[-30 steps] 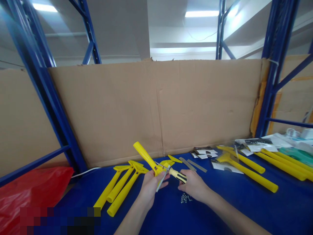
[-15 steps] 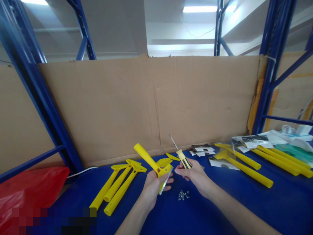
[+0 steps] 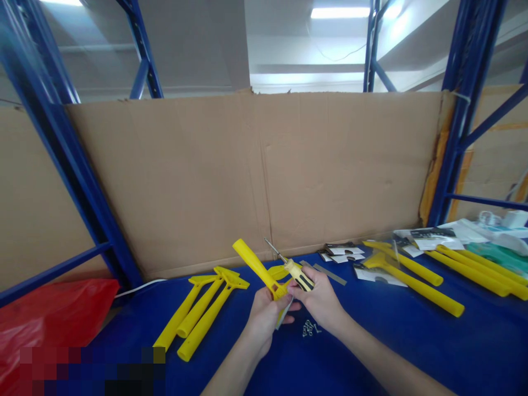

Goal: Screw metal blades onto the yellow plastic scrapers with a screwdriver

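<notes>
My left hand (image 3: 263, 316) is closed around the head of a yellow scraper (image 3: 253, 263), whose handle points up and to the left. A thin metal blade (image 3: 284, 314) lies along the scraper's head. In my right hand (image 3: 324, 300) is a screwdriver (image 3: 297, 273) with a cream and black handle, its shaft slanting up and left. The right fingertips meet the scraper's head near the blade; whether they also pinch a small part is hidden. Just below the hands, several small screws and nuts (image 3: 309, 328) lie in a loose pile on the blue table.
Several yellow scraper handles (image 3: 204, 316) lie to the left, and more (image 3: 421, 286) lie to the right. Flat metal blades (image 3: 330, 273) rest behind my right hand. Black and white packets (image 3: 342, 252) lie near the cardboard wall (image 3: 206, 181). A red bag (image 3: 61, 313) sits at left.
My right hand has moved left with the screwdriver and now meets the scraper's head. The left hand and scraper have shifted slightly right, and the loose blades behind are more exposed.
</notes>
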The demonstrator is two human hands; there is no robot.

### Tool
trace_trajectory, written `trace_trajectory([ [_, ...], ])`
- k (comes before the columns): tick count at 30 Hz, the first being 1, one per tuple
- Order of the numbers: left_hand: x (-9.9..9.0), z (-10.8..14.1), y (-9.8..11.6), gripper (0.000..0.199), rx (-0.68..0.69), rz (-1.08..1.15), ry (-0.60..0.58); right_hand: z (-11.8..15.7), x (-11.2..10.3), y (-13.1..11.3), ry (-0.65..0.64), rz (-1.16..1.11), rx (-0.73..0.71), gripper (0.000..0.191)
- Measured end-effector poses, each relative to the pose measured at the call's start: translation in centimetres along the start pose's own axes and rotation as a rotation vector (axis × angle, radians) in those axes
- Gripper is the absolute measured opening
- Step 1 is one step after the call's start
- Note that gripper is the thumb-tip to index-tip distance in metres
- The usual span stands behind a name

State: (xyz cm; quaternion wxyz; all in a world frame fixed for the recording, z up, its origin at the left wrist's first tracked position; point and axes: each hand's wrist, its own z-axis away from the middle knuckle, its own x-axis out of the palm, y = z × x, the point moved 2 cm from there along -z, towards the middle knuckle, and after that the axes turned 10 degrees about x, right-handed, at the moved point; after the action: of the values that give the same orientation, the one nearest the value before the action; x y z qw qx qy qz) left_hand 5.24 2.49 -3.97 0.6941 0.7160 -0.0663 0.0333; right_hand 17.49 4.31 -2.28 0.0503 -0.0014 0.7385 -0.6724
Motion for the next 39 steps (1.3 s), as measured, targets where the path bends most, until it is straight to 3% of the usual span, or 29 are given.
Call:
trace_trajectory([
  [16, 0.4, 0.4, 0.3, 0.025, -0.005, -0.032, 0.017, -0.1, -0.7, 0.3, 0.042, 0.306, -0.086, 0.007],
  [24, 0.5, 0.3, 0.1, 0.02, 0.023, -0.092, 0.039, 0.7, 0.0, -0.2, 0.163, 0.612, -0.157, 0.005],
  [28, 0.5, 0.2, 0.2, 0.02, 0.054, -0.096, 0.031, 0.6, -0.2, -0.4, 0.223, 0.608, -0.115, 0.002],
  [36, 0.4, 0.3, -0.1, 0.019, 0.011, -0.073, 0.052, 0.2, -1.0, 0.1, 0.212, 0.614, -0.027, 0.016],
  [39, 0.2, 0.2, 0.0, 0.018, 0.006, -0.025, 0.055, 0.2, -1.3, 0.0, 0.177, 0.532, -0.069, 0.02],
])
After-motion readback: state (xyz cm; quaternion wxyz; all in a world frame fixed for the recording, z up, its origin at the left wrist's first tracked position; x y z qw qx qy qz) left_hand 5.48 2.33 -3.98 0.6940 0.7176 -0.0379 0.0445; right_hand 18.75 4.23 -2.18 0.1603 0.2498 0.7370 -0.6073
